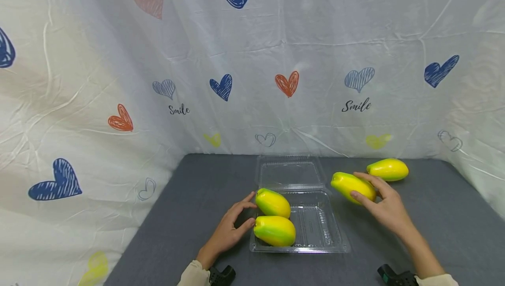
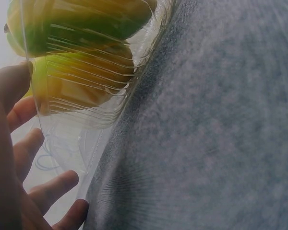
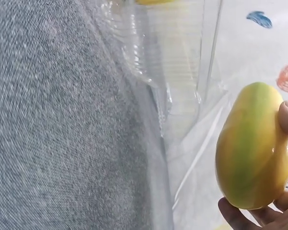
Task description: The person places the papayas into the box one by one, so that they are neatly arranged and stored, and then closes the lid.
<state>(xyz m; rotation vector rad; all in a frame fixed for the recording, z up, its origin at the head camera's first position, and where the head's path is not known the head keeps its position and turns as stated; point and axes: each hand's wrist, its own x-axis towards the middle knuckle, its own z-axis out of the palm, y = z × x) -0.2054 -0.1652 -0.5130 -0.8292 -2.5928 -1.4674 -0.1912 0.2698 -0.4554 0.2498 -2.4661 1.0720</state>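
Note:
My right hand [image 1: 387, 206] grips a yellow-green papaya [image 1: 352, 186] between thumb and fingers, to the right of a clear plastic clamshell box. In the right wrist view this papaya [image 3: 253, 146] appears close up, fingers around its lower end. Along the left side of the box [image 1: 315, 220], my left hand [image 1: 228, 226] rests with fingers spread, fingertips right at the rim. Two papayas lie inside the left part of the box, a rear papaya [image 1: 272, 202] and a front papaya [image 1: 275, 231]. The left wrist view shows both through the ribbed plastic wall [image 2: 86, 84].
Another papaya [image 1: 388, 169] lies at the back right of the grey table [image 1: 189, 207]. The box's lid [image 1: 289, 172] is folded back flat behind its base. A white curtain [image 1: 252, 58] with printed hearts hangs at the table's back edge.

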